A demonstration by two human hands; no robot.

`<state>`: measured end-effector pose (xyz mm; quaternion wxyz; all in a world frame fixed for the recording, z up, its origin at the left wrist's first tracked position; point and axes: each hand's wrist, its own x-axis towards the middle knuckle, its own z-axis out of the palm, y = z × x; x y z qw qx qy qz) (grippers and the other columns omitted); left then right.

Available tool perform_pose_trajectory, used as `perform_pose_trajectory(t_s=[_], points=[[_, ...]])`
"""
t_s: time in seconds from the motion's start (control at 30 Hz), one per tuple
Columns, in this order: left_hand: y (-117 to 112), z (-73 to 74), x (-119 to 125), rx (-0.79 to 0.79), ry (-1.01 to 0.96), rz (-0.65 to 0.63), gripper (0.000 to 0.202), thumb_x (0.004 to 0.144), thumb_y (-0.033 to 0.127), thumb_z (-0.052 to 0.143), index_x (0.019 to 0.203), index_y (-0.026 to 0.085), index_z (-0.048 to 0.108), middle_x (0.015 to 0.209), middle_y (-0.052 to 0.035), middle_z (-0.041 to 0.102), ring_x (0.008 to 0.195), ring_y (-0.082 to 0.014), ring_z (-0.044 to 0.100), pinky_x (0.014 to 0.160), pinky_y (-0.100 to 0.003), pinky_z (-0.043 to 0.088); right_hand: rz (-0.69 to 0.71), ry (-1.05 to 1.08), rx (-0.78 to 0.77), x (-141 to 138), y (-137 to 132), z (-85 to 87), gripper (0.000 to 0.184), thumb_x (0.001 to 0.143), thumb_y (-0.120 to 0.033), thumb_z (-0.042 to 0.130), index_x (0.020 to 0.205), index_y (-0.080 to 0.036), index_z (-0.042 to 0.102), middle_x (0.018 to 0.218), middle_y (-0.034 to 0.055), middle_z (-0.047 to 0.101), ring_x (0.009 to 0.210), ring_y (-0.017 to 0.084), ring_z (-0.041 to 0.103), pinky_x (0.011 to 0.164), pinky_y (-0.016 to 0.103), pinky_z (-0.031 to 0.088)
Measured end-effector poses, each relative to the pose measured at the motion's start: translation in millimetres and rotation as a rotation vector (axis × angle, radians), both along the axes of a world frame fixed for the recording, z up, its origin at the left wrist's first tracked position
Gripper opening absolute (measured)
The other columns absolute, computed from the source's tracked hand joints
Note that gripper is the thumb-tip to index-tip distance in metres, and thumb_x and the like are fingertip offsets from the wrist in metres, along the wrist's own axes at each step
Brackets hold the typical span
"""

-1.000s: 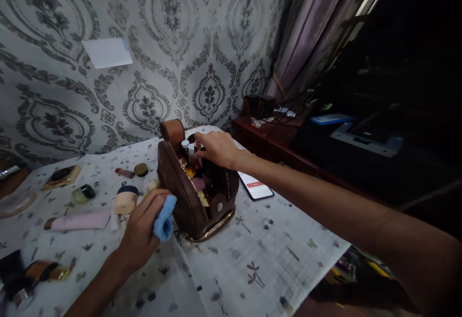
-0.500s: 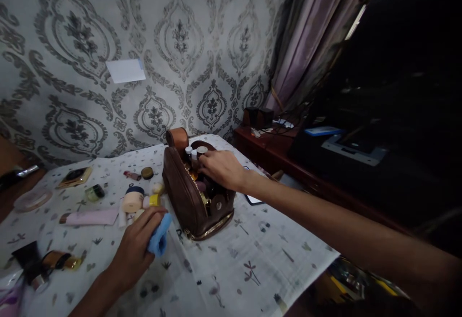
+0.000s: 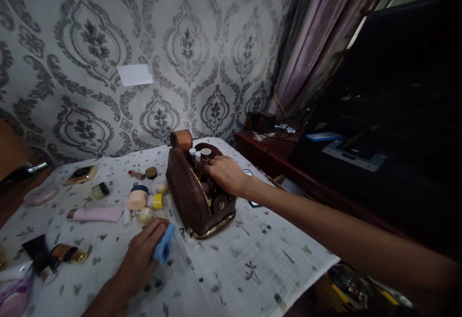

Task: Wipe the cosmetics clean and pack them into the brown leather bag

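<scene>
A brown toiletry bag [image 3: 180, 187] stands unzipped on the cloth-covered table, with several bottles inside. My right hand [image 3: 227, 175] reaches into its opening with fingers curled down; the fingertips are hidden. Right beside those fingers is a bottle with a silver cap [image 3: 206, 153], and white-capped small bottles [image 3: 192, 152] stand just left of it. My left hand [image 3: 144, 247] is closed around a crumpled blue cloth [image 3: 164, 244], in front of the bag and apart from it. Near that hand lie a peach jar with a dark blue lid [image 3: 138, 197] and a yellow-capped container [image 3: 158, 200].
A pink tube [image 3: 97, 213], a black tube [image 3: 38, 254], a small green jar [image 3: 100, 190] and a gold compact [image 3: 82, 174] lie on the left. A phone [image 3: 253, 203] lies behind my right forearm. A red-brown desk [image 3: 249, 146] adjoins on the right.
The view has shifted slightly, moving everything a little to the right. My right hand stays in the bag beside the silver-capped bottle, and my left hand still holds the blue cloth.
</scene>
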<state>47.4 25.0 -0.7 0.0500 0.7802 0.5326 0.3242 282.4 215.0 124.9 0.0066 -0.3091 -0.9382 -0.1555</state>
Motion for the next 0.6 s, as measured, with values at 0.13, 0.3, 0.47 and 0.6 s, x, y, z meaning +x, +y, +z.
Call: perform_pose_trajectory(t_s=[0.13,0.3,0.47,0.6], points=[[-0.1,0.8,3.9,0.017,-0.005,0.015,0.049,0.067,0.005,0.041,0.109,0.02,0.063,0.118,-0.0116,0.067,0.104,-0.0237,0.067,0.084,-0.031,0.057,-0.029,0.009,-0.01,0.5,1.1,0.0,0.02,0.093,-0.017,0.053,0.095,-0.012,0.072,0.096,0.014,0.072,0.096,0.027,0.065,0.076,0.032,0.045],[-5.9,-2.5,-1.9,0.018,0.035,0.023,0.051,0.068,0.004,0.039,0.11,0.021,0.062,0.119,-0.011,0.066,0.106,-0.0229,0.066,0.087,-0.03,0.056,-0.072,0.09,-0.06,4.3,-5.0,16.4,0.026,0.097,-0.016,0.045,0.099,-0.013,0.071,0.101,0.0133,0.072,0.095,0.021,0.065,0.076,0.027,0.043],[-18.4,-18.7,-19.2,0.019,0.068,0.09,0.055,0.068,0.005,0.04,0.117,0.021,0.061,0.125,-0.0106,0.066,0.111,-0.0231,0.066,0.092,-0.03,0.055,-0.123,0.241,-0.019,12.4,-11.5,30.6,0.026,0.1,-0.02,0.044,0.099,-0.015,0.07,0.101,0.0103,0.071,0.095,0.02,0.063,0.076,0.027,0.04],[-22.7,-30.4,-29.9,0.001,0.074,0.131,0.054,0.071,0.007,0.041,0.118,0.021,0.062,0.125,-0.0102,0.067,0.112,-0.023,0.066,0.094,-0.03,0.055,-0.105,0.284,-0.005,14.7,-15.3,28.2,0.024,0.098,-0.022,0.049,0.091,-0.014,0.071,0.095,0.0094,0.071,0.091,0.02,0.062,0.076,0.028,0.039]])
